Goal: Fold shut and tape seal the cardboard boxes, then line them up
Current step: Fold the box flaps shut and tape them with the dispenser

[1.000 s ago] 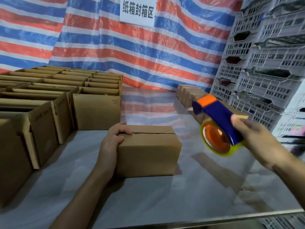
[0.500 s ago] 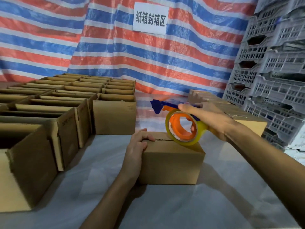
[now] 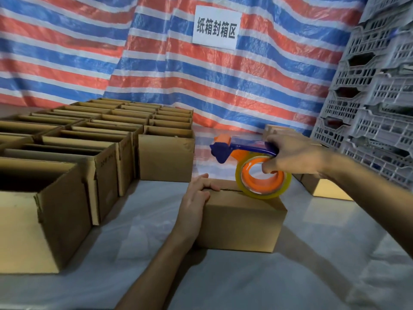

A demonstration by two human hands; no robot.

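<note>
Left hand (image 3: 196,198) gripping closed box (image 3: 241,222), right hand (image 3: 295,155) gripping tape dispenser (image 3: 245,149), seemingly touching it, open boxes (image 3: 165,157) left, crates (image 3: 375,128) right.

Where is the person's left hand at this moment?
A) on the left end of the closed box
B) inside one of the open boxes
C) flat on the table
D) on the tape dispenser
A: the left hand grips the left end of the closed box, fingers curled over its top edge, while the right hand holds the tape dispenser.
</note>
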